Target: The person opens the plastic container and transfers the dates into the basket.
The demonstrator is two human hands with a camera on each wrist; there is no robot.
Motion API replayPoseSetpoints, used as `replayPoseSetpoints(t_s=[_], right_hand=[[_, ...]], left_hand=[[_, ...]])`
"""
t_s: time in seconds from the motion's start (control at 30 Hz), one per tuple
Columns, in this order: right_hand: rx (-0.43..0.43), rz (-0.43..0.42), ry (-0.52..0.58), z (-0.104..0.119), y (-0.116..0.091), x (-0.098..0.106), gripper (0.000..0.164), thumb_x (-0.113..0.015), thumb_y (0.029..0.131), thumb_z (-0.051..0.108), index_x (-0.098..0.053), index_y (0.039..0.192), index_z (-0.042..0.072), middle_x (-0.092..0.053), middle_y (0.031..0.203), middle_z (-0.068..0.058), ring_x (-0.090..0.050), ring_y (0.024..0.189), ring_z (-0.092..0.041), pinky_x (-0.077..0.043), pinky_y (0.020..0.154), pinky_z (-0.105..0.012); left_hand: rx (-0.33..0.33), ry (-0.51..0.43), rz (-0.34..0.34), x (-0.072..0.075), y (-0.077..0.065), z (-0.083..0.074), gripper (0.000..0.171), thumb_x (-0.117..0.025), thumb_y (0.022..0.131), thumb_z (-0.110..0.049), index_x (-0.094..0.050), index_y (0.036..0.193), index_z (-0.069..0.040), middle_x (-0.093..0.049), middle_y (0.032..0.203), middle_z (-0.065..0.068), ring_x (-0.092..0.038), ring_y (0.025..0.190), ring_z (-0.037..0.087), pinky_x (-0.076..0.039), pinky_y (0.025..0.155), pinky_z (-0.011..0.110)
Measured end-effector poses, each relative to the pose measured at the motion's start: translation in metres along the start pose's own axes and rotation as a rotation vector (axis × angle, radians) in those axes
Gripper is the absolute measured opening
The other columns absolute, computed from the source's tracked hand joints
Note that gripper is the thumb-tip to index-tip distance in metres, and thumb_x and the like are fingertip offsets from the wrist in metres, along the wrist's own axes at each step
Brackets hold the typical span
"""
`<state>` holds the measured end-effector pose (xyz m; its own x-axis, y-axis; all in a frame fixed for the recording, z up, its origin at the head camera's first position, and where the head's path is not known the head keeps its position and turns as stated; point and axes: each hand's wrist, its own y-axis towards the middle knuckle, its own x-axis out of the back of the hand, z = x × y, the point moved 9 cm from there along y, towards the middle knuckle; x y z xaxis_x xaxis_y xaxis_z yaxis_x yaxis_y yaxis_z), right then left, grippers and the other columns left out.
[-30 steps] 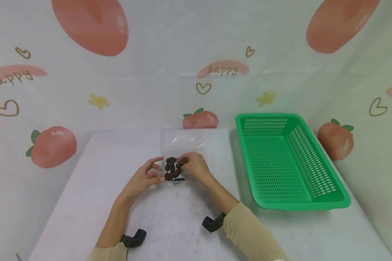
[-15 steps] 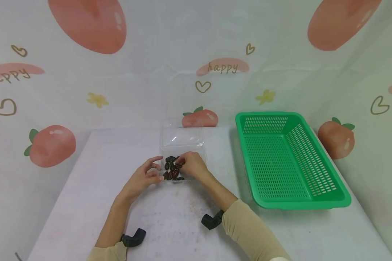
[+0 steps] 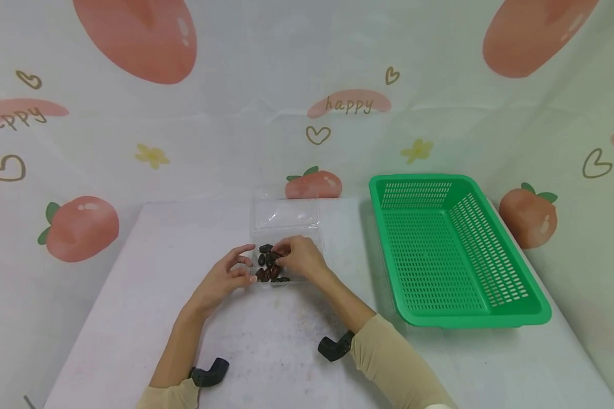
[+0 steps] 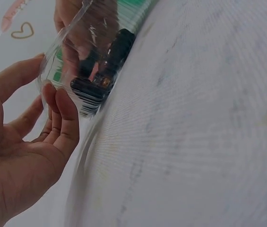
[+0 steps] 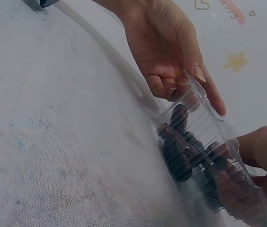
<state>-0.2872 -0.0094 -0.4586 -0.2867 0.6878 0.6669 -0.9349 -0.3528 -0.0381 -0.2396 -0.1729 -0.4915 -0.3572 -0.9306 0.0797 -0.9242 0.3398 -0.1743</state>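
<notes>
A clear plastic clamshell box [image 3: 285, 217] stands mid-table, its lid folded back. Shiny dark brown dates [image 3: 267, 274] lie together in the box's left part. My left hand [image 3: 227, 279] holds the box's left side, thumb and fingers at the wall and rim; the left wrist view shows fingertips against the plastic [image 4: 53, 64]. From the right, my right hand [image 3: 305, 259] reaches inside, thumb and forefinger pinching a date [image 3: 276, 255] among the others. The right wrist view shows dates [image 5: 181, 158] through the ribbed wall, with the right fingertips partly hidden behind it.
To the right stands a large green plastic basket [image 3: 463, 321] with slotted walls. The white tabletop [image 3: 184, 238] meets a printed cloth backdrop [image 3: 225, 113] behind the box. Black wrist mounts [image 3: 211, 373] sit at both forearms.
My right fingers have shifted slightly leftward inside the box, and a few dates under them have moved. The left hand stays at the box's side.
</notes>
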Motion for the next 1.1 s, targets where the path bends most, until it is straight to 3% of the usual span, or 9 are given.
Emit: replayPoseSetpoints(t_s=[0.37,0.53,0.67,0.87,1.1], right_hand=[[-0.025,-0.027,0.195,0.011,-0.001,0.02,0.015,-0.075,0.09,0.018,-0.079,0.103,0.013,-0.075,0.096,0.003,-0.068,0.087,-0.009,-0.054,0.076,-0.027],[-0.024,-0.026,0.224,0.017,-0.001,0.03,0.014,-0.074,0.09,0.021,-0.079,0.103,0.016,-0.075,0.097,0.002,-0.07,0.079,-0.013,-0.054,0.067,-0.027],[-0.011,-0.01,0.22,0.022,-0.001,0.038,0.016,-0.074,0.091,0.02,-0.078,0.106,0.015,-0.074,0.101,0.001,-0.071,0.082,-0.015,-0.053,0.068,-0.027],[-0.005,-0.032,0.2,0.029,-0.001,0.066,0.017,-0.074,0.09,0.019,-0.077,0.107,0.015,-0.074,0.104,0.001,-0.07,0.088,-0.012,-0.054,0.077,-0.03],[0.068,-0.033,0.233,0.031,0.003,0.107,0.018,-0.074,0.09,0.014,-0.076,0.107,0.01,-0.074,0.1,-0.002,-0.068,0.095,-0.015,-0.053,0.08,-0.029]], left_hand=[[0.008,0.002,0.008,0.0,0.0,-0.001,0.076,-0.074,0.088,-0.006,-0.035,0.152,-0.013,-0.041,0.117,0.011,-0.059,0.083,0.013,-0.052,0.077,0.029],[0.009,0.006,0.008,0.0,0.0,0.0,0.075,-0.074,0.088,-0.007,-0.035,0.152,-0.012,-0.041,0.117,0.011,-0.058,0.083,0.013,-0.051,0.076,0.029],[0.016,0.003,0.002,-0.001,-0.001,0.0,0.074,-0.074,0.088,-0.006,-0.036,0.152,-0.013,-0.041,0.117,0.011,-0.057,0.082,0.013,-0.05,0.075,0.029],[0.022,-0.007,0.0,-0.003,0.0,-0.001,0.075,-0.074,0.087,-0.004,-0.036,0.152,-0.014,-0.042,0.116,0.011,-0.056,0.082,0.013,-0.051,0.075,0.029],[0.011,-0.053,0.002,-0.006,0.004,0.0,0.078,-0.065,0.085,0.008,-0.032,0.153,-0.012,-0.043,0.108,0.011,-0.054,0.081,0.01,-0.051,0.076,0.026]])
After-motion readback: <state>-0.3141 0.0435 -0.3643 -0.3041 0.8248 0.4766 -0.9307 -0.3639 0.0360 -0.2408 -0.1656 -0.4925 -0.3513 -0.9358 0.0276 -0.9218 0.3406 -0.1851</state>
